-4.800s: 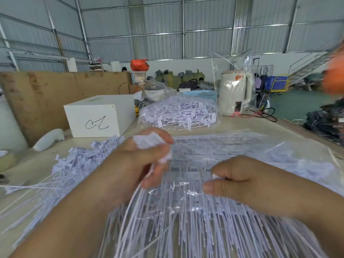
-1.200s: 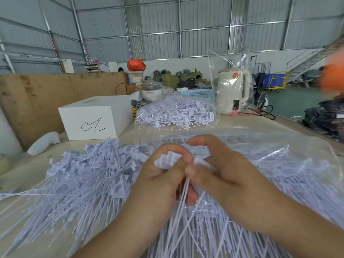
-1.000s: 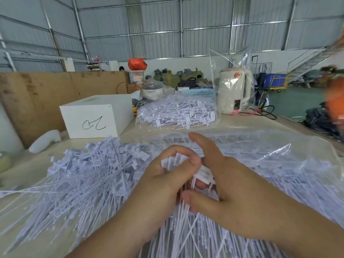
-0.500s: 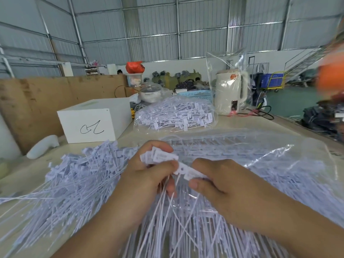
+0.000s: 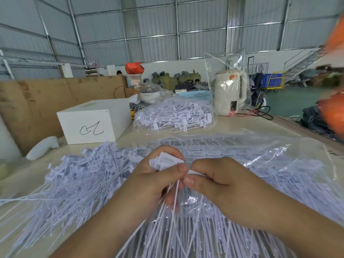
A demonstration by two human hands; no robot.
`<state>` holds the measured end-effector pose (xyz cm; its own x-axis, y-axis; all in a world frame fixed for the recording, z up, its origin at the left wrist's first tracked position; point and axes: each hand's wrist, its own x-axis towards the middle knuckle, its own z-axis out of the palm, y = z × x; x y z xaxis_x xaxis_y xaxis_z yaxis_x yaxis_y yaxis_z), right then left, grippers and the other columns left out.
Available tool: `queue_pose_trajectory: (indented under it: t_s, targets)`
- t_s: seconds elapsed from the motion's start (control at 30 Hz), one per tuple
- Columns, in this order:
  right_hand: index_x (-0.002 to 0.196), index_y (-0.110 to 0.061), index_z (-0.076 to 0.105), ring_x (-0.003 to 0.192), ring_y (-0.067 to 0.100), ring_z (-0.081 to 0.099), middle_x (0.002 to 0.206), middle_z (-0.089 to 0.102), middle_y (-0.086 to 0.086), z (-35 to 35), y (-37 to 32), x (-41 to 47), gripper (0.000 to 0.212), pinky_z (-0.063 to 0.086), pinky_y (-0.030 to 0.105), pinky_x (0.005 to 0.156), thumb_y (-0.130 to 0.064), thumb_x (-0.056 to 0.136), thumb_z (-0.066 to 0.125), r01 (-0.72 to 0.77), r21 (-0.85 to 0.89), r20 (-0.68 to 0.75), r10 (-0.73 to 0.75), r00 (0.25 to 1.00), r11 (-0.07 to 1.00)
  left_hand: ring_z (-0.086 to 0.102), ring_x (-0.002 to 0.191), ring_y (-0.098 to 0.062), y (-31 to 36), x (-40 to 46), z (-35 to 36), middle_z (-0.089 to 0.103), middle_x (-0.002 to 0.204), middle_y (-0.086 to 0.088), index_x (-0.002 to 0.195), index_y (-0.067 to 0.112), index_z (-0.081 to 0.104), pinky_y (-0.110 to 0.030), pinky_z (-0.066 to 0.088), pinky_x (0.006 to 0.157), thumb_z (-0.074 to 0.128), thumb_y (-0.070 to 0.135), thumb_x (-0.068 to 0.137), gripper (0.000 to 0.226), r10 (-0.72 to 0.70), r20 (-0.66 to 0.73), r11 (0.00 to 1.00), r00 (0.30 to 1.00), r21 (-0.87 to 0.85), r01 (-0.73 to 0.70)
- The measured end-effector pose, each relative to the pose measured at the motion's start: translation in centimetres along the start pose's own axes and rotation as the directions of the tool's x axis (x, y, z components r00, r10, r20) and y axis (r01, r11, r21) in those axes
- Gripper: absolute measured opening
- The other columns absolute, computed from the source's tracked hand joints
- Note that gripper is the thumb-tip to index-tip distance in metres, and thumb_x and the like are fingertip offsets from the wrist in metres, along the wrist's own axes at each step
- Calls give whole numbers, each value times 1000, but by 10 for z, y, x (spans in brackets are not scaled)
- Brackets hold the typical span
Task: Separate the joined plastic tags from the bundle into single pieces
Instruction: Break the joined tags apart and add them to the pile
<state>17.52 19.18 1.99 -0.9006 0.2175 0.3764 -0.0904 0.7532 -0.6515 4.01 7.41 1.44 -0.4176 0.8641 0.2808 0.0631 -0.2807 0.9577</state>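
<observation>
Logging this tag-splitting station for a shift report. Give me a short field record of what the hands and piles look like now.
left hand: grips a cluster of tag heads
right hand: pinches the adjoining tag
loose tags: heaped left of the hands
open bag of tags: under and right of the hands
sealed bag of tags: behind, beside the white box

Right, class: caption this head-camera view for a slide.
Left hand grips separated tags while right hand pinches one tag off above the loose pile.
</observation>
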Motion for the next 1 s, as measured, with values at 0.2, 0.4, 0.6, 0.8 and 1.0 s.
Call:
queue_pose_trajectory:
  t_s: [0.2,0.4,0.6,0.8,1.0]
  targets:
    - [73,-30,53,42,6,38,51,50,-13,18,-5,2,31,35,23,42,-46,98,46,10,-16,-351,-15,936,1000,35,35,-13,1,-3,12,49,55,-8,73,17,61,-24,43,39,73,10,72,14,7,-144,959,990,-278,-47]
    - [73,-23,48,46,3,29,53,37,-10,-3,0,0,32,27,16,44,-48,92,51,89,192,-425,1,905,977,40,38,-14,4,-1,0,57,63,-9,85,17,61,-25,43,40,68,27,76,16,29,-213,979,977,-192,-71]
    - [124,-48,37,48,3,47,66,56,-16,10,4,0,39,33,14,47,-58,88,48,137,35,-161,-129,978,990,45,38,-19,-8,-3,13,56,72,-29,83,25,69,-26,45,40,71,40,75,17,23,-48,987,999,-160,-30]
    - [138,-58,9,73,-2,62,84,60,-33,11,6,0,62,49,20,68,-66,83,37,89,-122,-57,-97,994,989,51,46,-20,-8,-5,4,67,80,-15,87,22,68,-27,47,44,80,27,68,23,16,115,999,993,-51,-10]
    - [135,-53,25,72,-1,63,88,63,-23,9,6,1,68,49,22,64,-73,75,51,-8,-108,-113,-5,994,994,51,47,-23,-7,-1,1,62,66,-13,78,19,67,-23,41,39,71,8,68,16,24,-41,995,999,-98,-28]
